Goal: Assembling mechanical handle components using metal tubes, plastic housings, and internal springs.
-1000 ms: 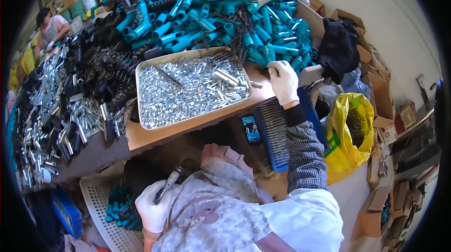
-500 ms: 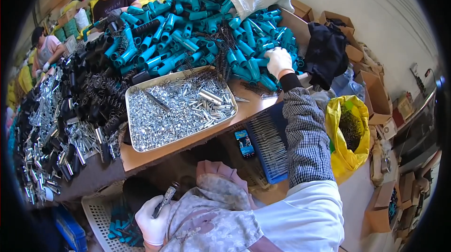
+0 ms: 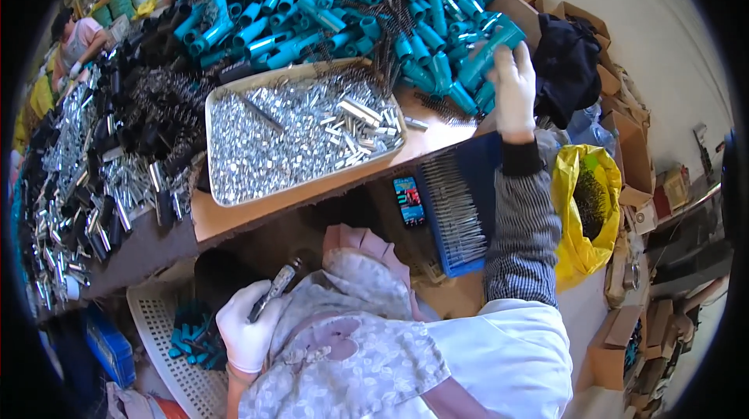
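Observation:
My right hand [image 3: 515,99], in a white glove, is closed on a teal plastic tube [image 3: 493,52], lifted at the right end of a big heap of similar teal tubes [image 3: 289,40]. The fingers are a little blurred. Low at the left, near my lap, my white-gloved left hand [image 3: 246,329] grips a slim metal cylinder [image 3: 273,292], tilted with its upper end sticking out past the thumb. Between the hands, on the table, lies a cream tray [image 3: 208,146] full of small shiny metal parts [image 3: 281,138].
Black parts and springs [image 3: 156,99] pile up at the left. Below the table edge are a blue box of thin metal pins [image 3: 456,216], a phone [image 3: 408,202] and a white basket [image 3: 156,333]. A yellow bag [image 3: 566,208] stands right. A co-worker [image 3: 82,40] sits far left.
My right hand has come up from the heap with a teal tube in it. My left hand keeps its hold on the metal cylinder. The view has tilted downward.

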Motion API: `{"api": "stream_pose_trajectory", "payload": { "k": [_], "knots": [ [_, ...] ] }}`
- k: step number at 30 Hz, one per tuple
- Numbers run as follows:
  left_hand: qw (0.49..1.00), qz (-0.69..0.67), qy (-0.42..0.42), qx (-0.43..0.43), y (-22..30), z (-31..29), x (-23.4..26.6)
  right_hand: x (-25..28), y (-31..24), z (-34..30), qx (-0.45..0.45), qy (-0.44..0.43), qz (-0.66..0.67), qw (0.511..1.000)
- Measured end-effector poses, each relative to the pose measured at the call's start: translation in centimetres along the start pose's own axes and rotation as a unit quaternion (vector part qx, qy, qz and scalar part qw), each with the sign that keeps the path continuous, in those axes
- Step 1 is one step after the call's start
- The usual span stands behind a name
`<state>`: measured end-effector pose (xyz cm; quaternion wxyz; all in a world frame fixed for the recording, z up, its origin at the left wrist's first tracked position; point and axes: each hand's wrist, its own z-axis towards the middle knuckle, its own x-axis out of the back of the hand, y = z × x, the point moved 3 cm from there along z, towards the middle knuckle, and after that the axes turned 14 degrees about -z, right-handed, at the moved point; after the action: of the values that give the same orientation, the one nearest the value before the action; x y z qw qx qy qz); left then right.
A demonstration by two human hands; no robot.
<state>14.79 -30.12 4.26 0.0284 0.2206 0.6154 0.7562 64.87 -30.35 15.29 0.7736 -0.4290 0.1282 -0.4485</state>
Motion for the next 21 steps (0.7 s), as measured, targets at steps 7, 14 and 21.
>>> {"api": "stream_pose_trajectory", "payload": {
  "k": [7, 14, 21],
  "knots": [
    [0.996, 0.036, -0.051, -0.065, 0.9, 1.1, 0.0, -8.5, -4.2, -19.3, -0.014, -0.621, -0.036, 0.783],
    [0.981, 0.05, -0.138, -0.127, 0.2, 0.8, 1.9, -12.1, -7.5, -18.8, -0.037, -0.636, -0.034, 0.77],
    [0.97, 0.028, -0.19, -0.147, 0.2, 0.2, 3.0, -14.8, -8.6, -20.7, 0.002, -0.654, -0.008, 0.757]
  ]
}}
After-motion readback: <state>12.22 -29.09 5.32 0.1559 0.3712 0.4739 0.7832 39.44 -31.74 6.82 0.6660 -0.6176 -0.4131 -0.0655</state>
